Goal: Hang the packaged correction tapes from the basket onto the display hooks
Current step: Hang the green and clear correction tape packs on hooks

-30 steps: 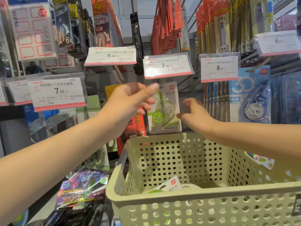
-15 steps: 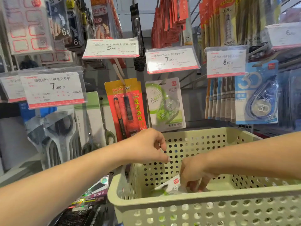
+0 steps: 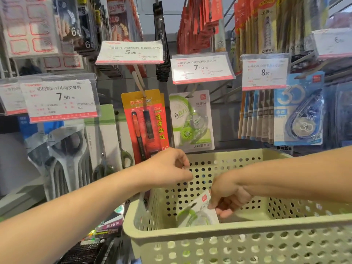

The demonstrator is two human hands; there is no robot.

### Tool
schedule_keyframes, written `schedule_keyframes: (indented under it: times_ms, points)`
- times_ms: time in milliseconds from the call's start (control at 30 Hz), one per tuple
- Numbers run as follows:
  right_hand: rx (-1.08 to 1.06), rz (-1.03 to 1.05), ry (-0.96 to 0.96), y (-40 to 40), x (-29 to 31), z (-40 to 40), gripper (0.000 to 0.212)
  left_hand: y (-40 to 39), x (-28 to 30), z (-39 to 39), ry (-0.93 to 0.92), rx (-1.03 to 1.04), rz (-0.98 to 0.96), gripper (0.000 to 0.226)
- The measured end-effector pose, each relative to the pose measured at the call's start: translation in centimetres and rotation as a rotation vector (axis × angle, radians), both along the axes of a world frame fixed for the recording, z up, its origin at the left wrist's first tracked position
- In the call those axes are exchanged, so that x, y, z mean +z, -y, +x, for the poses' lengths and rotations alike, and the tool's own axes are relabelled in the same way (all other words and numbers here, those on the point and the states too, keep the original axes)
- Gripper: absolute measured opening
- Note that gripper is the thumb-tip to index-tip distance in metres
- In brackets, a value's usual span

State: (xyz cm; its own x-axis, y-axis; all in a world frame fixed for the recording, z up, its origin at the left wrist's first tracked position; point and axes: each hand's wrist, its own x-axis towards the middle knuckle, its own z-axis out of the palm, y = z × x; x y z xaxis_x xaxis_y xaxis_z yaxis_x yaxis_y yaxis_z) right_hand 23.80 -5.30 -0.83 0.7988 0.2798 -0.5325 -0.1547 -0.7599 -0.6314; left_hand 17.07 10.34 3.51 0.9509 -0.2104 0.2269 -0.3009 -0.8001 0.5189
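My right hand (image 3: 229,195) reached down into the pale green perforated plastic basket (image 3: 219,237), fingers (image 3: 222,213) pinching a white-and-green packaged correction tape (image 3: 198,212); my left hand (image 3: 167,166) hovered loosely curled, holding nothing.

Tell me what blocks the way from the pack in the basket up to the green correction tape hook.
Nothing visible blocks it. The right hand already grips the pack in the open basket; the hook holds one green pack, and the left hand sits left of the path.
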Motion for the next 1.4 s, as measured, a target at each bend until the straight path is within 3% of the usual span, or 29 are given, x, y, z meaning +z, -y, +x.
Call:
schedule_keyframes:
  times_ms: [167,400,500,667,1000,1100,1200,1400]
  points:
    - [-0.010,0.116,0.023,1.9,2.7,-2.0,0.009,-0.2,0.5,-0.1,-0.021,0.025,-0.118,0.031]
    - [-0.044,0.341,0.164,4.5,5.1,-4.1,0.026,-0.5,1.0,-0.9,-0.050,0.084,-0.303,0.041]
    - [-0.024,0.442,0.221,5.2,5.7,-5.0,0.020,-0.3,0.9,-1.5,-0.119,0.096,-0.402,0.046]
    - [0.001,0.552,0.301,5.7,6.1,-6.1,0.017,0.1,0.9,-2.2,-0.240,-0.006,-0.662,0.028]
    - [0.069,0.859,0.342,6.6,6.9,-7.3,0.018,0.8,3.0,-4.2,0.043,-0.102,-0.774,0.028]
    - [0.192,0.804,0.346,6.7,6.8,-8.3,0.039,1.2,3.7,-4.6,0.094,-0.105,-0.751,0.027]
    - [0.199,0.785,0.407,6.7,6.4,-8.7,0.040,1.7,4.3,-4.9,0.167,-0.163,-0.659,0.025]
    - [0.151,0.793,0.452,7.4,6.4,-8.9,0.043,1.7,5.1,-4.6,0.601,0.026,-0.148,0.021]
